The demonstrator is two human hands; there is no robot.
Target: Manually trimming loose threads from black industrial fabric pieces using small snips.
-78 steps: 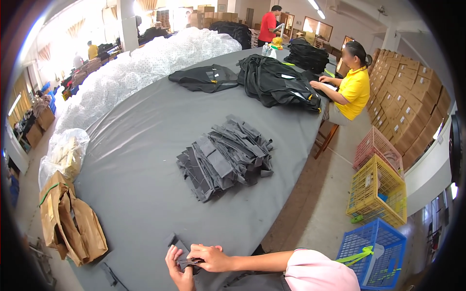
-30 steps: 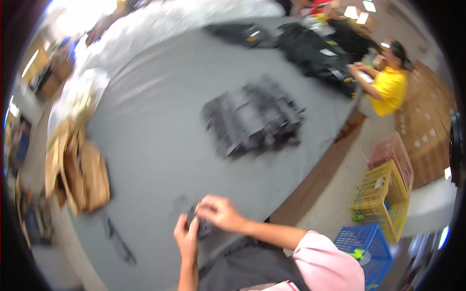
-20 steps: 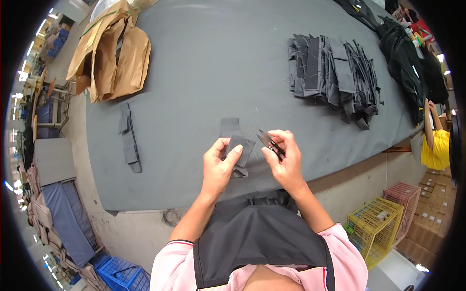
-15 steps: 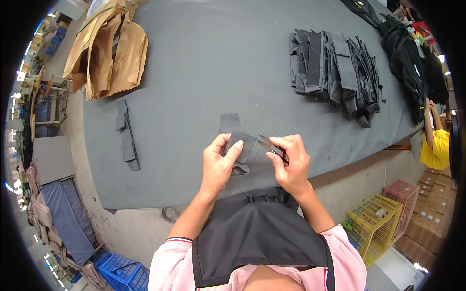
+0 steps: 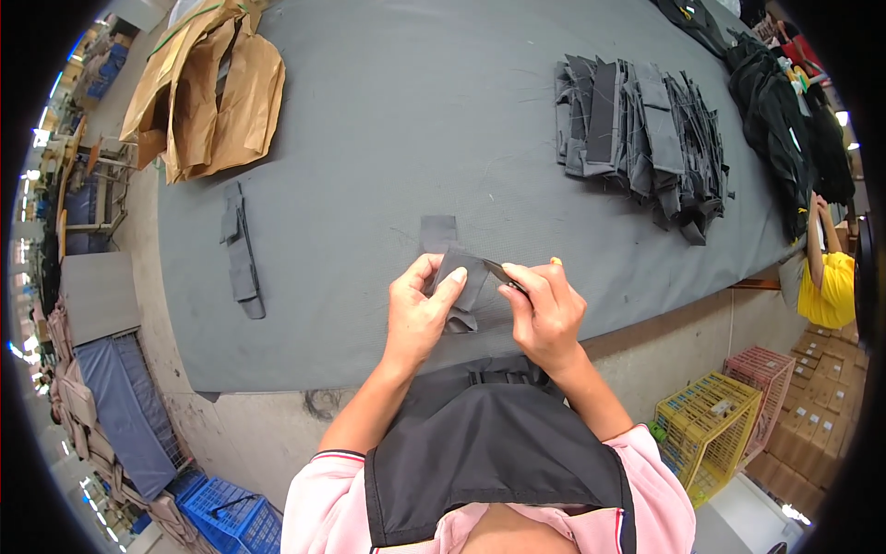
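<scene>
I have my left hand (image 5: 420, 309) pinching the small grey fabric piece (image 5: 459, 277) over the near edge of the table (image 5: 369, 138), and my right hand (image 5: 546, 309) clenched on small snips (image 5: 504, 273). I'd keep the cloth taut and the blades just beside the seam.

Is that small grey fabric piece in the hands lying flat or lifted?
Lifted: the small grey fabric piece is pinched between left hand and right hand.

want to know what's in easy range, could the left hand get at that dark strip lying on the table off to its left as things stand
Probably yes. The left hand is pinching a grey fabric piece, so it isn't free, but only bare grey table lies between it and the dark strip.
</scene>
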